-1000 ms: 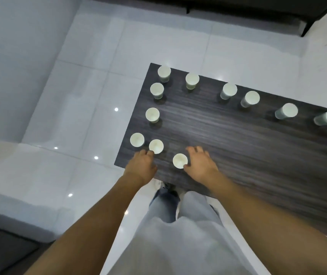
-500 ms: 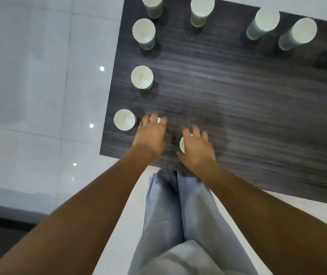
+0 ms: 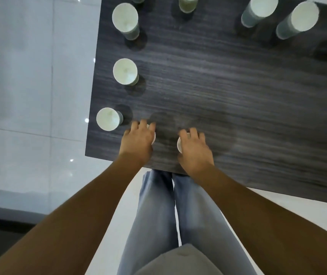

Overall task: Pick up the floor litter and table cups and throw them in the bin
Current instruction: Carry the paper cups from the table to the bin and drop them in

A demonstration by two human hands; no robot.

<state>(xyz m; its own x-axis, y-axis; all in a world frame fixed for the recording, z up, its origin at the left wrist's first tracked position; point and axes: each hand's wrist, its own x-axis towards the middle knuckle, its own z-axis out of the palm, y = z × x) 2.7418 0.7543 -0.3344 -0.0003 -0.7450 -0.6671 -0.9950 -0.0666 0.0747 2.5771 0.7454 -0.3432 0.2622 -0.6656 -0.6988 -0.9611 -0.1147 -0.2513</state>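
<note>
Dark wood table (image 3: 228,100), left hand (image 3: 137,140) gripping cup (image 3: 153,137), right hand (image 3: 195,149) gripping second cup (image 3: 179,145)

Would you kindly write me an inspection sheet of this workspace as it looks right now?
Surface: dark wood-grain table, its near left corner in view.
Job's things: white paper cups stand upright along the left and far edges, among them a corner cup, a left-edge cup and a far cup. Two more white cups, one under each hand, are mostly hidden: left-hand cup, right-hand cup. No bin or floor litter in view.
Clutter: nothing seen.
Grippers: left hand and right hand each curl over a cup near the front edge.
Cables: nothing seen.
Surroundings: glossy white tiled floor; the person's light blue jeans below.
</note>
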